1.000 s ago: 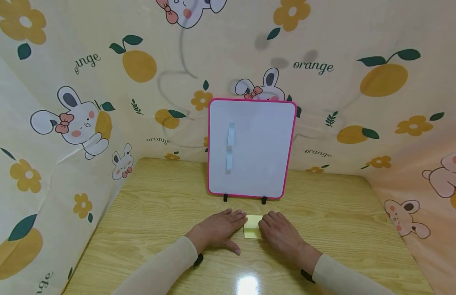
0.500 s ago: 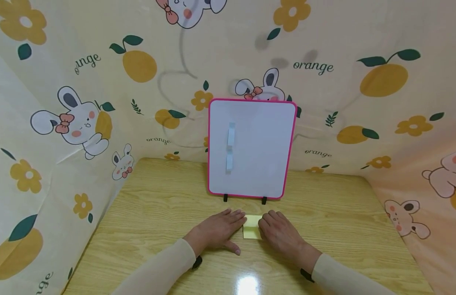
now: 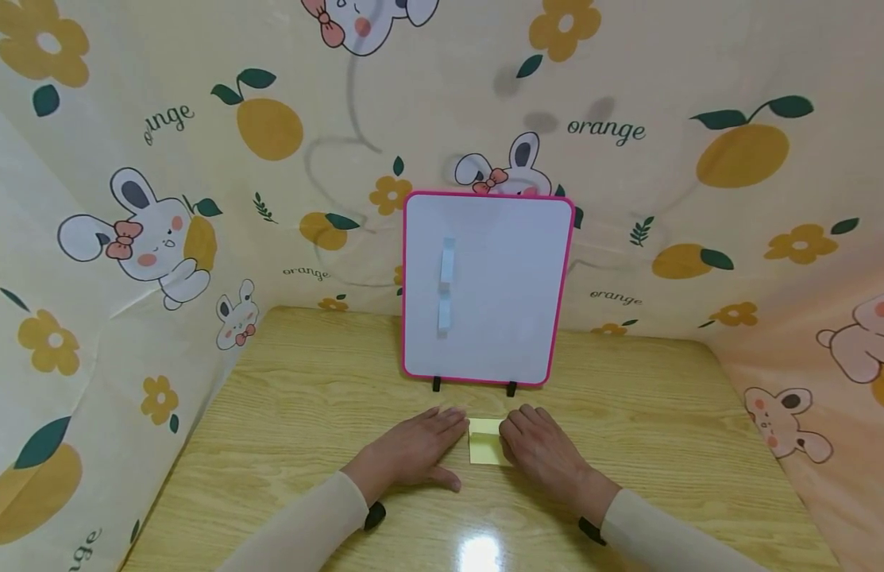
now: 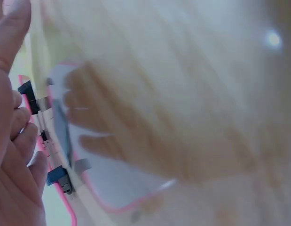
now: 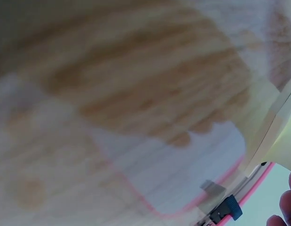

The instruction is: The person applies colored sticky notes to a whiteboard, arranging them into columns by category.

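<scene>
A yellow sticky note (image 3: 484,451) lies on the wooden table in front of the whiteboard, with a crease line running across it. My left hand (image 3: 411,449) rests flat to its left, fingers straight, thumb apart and fingertips just beside the note's left edge. On the other side, my right hand (image 3: 542,450) curls its fingers over the note's right end and pinches it, covering that end. In the right wrist view, part of the yellow sticky note (image 5: 282,147) shows above the fingertips (image 5: 290,202). The left wrist view shows the left hand (image 4: 16,141) at its left edge.
A white board (image 3: 509,294) with a pink frame stands behind the hands on black feet (image 3: 511,389). Two pale blue paper strips (image 3: 447,266) stick to its left part, one above the other. Printed cloth (image 3: 613,191) surrounds the wooden table (image 3: 649,429).
My left hand has slid slightly left, from the note's left edge to just beside it. The note and my right hand have shifted only a little left.
</scene>
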A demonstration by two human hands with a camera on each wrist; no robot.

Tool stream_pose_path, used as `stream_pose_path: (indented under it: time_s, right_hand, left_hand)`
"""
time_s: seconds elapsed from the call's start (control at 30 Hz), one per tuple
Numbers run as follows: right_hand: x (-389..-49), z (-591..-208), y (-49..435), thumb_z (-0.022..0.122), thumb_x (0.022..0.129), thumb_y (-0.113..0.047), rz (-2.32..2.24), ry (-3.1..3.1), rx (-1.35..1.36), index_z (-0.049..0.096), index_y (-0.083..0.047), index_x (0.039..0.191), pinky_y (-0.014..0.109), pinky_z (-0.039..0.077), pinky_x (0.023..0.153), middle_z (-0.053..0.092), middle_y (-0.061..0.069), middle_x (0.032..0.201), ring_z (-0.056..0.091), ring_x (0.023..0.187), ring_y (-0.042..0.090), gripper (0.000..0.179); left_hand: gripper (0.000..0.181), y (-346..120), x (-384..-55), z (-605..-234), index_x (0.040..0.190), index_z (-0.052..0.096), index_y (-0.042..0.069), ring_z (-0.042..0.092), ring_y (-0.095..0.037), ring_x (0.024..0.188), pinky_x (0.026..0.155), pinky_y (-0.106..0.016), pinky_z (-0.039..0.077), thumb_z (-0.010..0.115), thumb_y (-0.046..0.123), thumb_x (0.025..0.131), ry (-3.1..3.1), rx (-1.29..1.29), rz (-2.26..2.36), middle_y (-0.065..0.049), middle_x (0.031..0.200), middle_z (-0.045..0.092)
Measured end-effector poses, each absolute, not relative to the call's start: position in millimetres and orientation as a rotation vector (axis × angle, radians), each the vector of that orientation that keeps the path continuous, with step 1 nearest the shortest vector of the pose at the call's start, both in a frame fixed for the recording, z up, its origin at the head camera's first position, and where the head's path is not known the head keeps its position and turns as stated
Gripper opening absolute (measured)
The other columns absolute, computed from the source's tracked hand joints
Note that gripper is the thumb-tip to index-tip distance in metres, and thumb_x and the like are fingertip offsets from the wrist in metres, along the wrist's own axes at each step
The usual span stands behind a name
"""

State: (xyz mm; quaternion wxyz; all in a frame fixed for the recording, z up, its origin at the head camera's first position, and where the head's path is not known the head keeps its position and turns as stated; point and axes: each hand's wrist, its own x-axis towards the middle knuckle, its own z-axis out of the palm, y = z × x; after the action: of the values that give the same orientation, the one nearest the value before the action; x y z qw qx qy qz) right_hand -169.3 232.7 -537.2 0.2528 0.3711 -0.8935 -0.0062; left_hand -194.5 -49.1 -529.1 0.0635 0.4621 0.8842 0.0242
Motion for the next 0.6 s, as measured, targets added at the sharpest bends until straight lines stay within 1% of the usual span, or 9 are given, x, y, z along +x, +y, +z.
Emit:
stream_pose_path:
  time_s: [0.1,0.27,0.43,0.6]
  right_hand:
    - [-171,-536,232,0.021,0.113,-0.024,-0.025,-2.406,0.994,0.053,-0.013,0.085,0.024,0.027,0.065,0.049,-0.002,0.079,0.039,0.073,0.015,0.044]
    - [-176,-535,233,0.02,0.112,-0.024,0.001,-2.426,0.987,0.054,-0.013,0.084,0.024,0.029,0.063,0.049,-0.002,0.077,0.04,0.072,0.015,0.045]
    - [-180,-536,235,0.021,0.11,-0.024,0.044,-2.465,0.984,0.054,-0.013,0.086,0.025,0.031,0.065,0.05,-0.002,0.08,0.042,0.075,0.016,0.042]
    - [-181,-536,235,0.026,0.11,-0.023,0.052,-2.489,0.973,0.053,-0.012,0.087,0.027,0.033,0.065,0.05,-0.002,0.081,0.044,0.077,0.017,0.037]
  left_hand:
    - [0.089,-54,-188,-524,0.166,0.034,0.007,0.028,-0.022,0.161,0.133,-0.039,0.024,0.051,0.067,0.102,2.682,1.398,0.107,-0.008,0.172,0.033]
    - [0.077,-57,-172,-518,0.164,0.038,0.007,0.032,-0.022,0.16,0.132,-0.039,0.027,0.048,0.059,0.108,2.665,1.446,0.134,-0.008,0.17,0.038]
    - [0.073,-55,-160,-522,0.163,0.041,0.009,0.033,-0.02,0.159,0.131,-0.037,0.03,0.044,0.058,0.109,2.627,1.542,0.09,-0.008,0.168,0.041]
    - [0.071,-49,-157,-527,0.162,0.043,0.011,0.035,-0.019,0.158,0.13,-0.037,0.032,0.042,0.059,0.109,2.633,1.597,0.03,-0.006,0.168,0.042]
